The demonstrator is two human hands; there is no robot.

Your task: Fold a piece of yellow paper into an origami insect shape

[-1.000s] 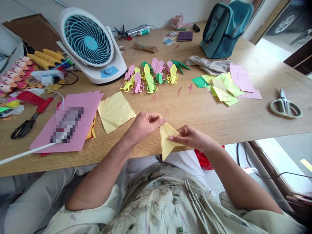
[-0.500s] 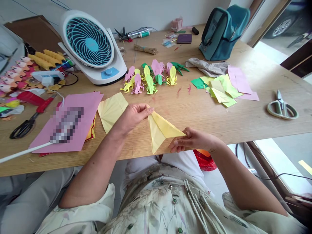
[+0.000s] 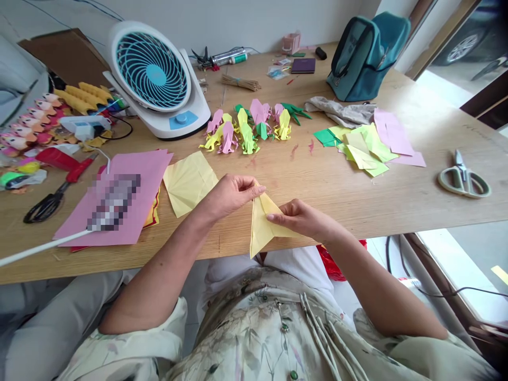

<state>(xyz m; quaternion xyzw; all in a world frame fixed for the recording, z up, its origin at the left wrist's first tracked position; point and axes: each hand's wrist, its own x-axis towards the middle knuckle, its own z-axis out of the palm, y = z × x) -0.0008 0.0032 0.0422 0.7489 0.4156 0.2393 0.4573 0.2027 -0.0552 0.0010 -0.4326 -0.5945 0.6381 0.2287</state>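
A folded sheet of yellow paper (image 3: 261, 228) is held between my two hands, just above the table's front edge. My left hand (image 3: 238, 193) pinches its top corner between thumb and fingers. Closed on the paper's right side is my right hand (image 3: 299, 219), its thumb lying over a fold near the middle. The lower point of the paper hangs down over the edge. Beside my left forearm lies another yellow sheet (image 3: 188, 182), creased and opened flat.
Several folded paper figures (image 3: 246, 129) stand beyond my hands. Paper scraps (image 3: 367, 145) and scissors (image 3: 462, 177) lie right. To the left are pink sheets (image 3: 153, 172), red-handled scissors (image 3: 59, 193) and a fan (image 3: 156, 74). A teal bag (image 3: 365, 58) stands at the back.
My right hand has moved from the paper's far right tip inward, its thumb now on the middle folds. My left hand keeps the top corner pinched; the view has shifted slightly.
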